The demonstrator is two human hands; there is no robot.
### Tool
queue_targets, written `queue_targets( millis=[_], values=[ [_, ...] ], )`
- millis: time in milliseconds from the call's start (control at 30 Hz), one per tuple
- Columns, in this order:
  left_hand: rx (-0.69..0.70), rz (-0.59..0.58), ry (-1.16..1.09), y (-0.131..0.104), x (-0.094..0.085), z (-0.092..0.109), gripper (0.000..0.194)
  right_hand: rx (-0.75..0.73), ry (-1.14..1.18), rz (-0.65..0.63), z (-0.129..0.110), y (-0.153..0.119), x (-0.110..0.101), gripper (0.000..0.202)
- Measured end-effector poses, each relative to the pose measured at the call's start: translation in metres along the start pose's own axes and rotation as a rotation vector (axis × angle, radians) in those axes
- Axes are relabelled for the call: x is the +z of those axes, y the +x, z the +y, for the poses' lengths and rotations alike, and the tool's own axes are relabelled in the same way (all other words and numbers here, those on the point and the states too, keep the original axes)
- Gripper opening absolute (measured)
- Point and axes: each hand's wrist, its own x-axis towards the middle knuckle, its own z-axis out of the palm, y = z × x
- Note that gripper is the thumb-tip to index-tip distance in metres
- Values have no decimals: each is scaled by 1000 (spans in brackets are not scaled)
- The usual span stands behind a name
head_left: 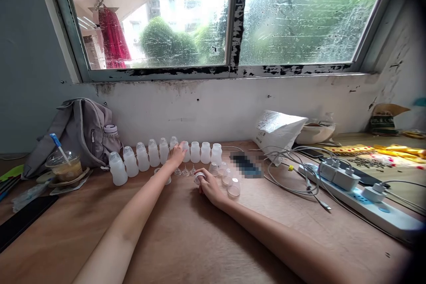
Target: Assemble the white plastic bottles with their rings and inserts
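A row of white frosted bottles stands along the back of the wooden table. The left ones have clear teat-shaped tops; those at the right end have open tops. My left hand reaches to a bottle mid-row, its fingers closed on the upper part. Below and right of it, my right hand is closed on a small whitish ring. Small clear teats lie between the hands and the row. Several clear domed caps sit just right of my right hand.
A grey backpack and a drink cup are at the left. At the right lie a blurred phone-like object, a white bag, loose cables and a power strip. The wall rises behind the row.
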Motion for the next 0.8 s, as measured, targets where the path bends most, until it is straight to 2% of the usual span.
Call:
queue_targets(
  millis=[100, 167, 300, 367, 500, 633, 700, 800],
  values=[
    [15, 35, 5, 2, 4, 3, 23, 5, 13, 16, 0, 1, 0, 22],
    [60, 90, 3, -3, 0, 6, 16, -9, 46, 19, -2, 0, -1, 22],
    [290, 326, -122, -26, -20, 11, 13, -38, 180, -18, -9, -4, -2, 35],
    [361, 365, -218, -45, -30, 11, 15, -49, 258, -44, -11, -5, -2, 41],
    [377, 311, -300, -83, -39, 3, 17, -11, 371, -100, -11, -5, -2, 47],
    [418, 236, -334, -108, -29, -6, 18, 13, 393, -96, -8, -3, -2, 47],
    [408, 207, -375, -113, -21, -7, 28, -9, 371, -70, -7, -2, -2, 45],
    [352, 139, -436, -117, -11, -6, 57, -60, 334, -3, -6, -3, -2, 43]
  ],
)
